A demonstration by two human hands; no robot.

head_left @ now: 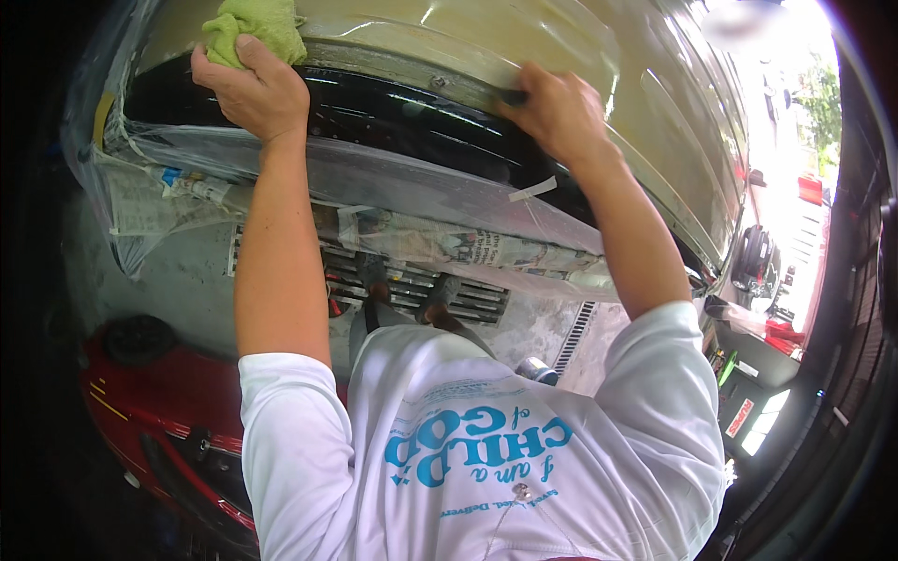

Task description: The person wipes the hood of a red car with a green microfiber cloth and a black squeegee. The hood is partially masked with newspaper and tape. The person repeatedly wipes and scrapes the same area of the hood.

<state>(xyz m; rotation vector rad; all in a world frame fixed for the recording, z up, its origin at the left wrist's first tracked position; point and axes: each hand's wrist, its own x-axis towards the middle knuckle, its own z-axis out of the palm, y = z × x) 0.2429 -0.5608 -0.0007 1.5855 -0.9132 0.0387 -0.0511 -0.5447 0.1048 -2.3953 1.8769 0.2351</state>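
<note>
- Gold-coloured car panel (pixel 458 37) spreads in front of me in the head view, beyond and between both my hands, with a dull grey band along its near edge.
- My left hand (pixel 257 93) is at the panel's left part, fingers curled around a bunched green cloth (pixel 253 33) that lies over the gold surface.
- My right hand (pixel 557 112) is at the panel's near edge, well apart from the left, fingers closed in a pinch on a small dark piece (pixel 512 95); I cannot tell what it is, as my fingers cover most of it.
- Below the grey band, nearer to me, a glossy black strip (pixel 402 117) runs under both hands.
- Nearer still hang clear plastic sheeting (pixel 374 182) and newspaper (pixel 477 245); a pale tape strip (pixel 533 190) sticks out by my right forearm.
</note>
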